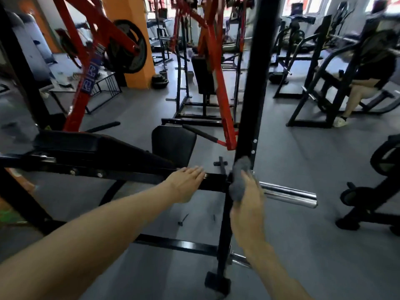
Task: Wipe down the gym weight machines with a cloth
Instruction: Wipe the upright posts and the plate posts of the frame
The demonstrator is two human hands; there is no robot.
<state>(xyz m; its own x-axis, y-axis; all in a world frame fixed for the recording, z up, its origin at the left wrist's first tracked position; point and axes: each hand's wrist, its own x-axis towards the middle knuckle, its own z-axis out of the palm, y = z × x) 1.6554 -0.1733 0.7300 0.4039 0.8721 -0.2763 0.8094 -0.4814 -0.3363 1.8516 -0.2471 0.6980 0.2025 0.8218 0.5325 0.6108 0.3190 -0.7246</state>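
Two hands work at the black upright post (251,83): the right hand (246,198) grips the grey cloth (239,178) against its base, the left hand (187,182) lies flat on the crossbar (214,184) beside it, and knuckles could clip the chrome peg (287,194) just beyond.

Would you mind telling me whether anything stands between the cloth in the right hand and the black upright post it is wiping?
Nothing visible does. The right hand holds the grey cloth directly against the black upright post. The chrome bar juts out to the right, clear of that contact.
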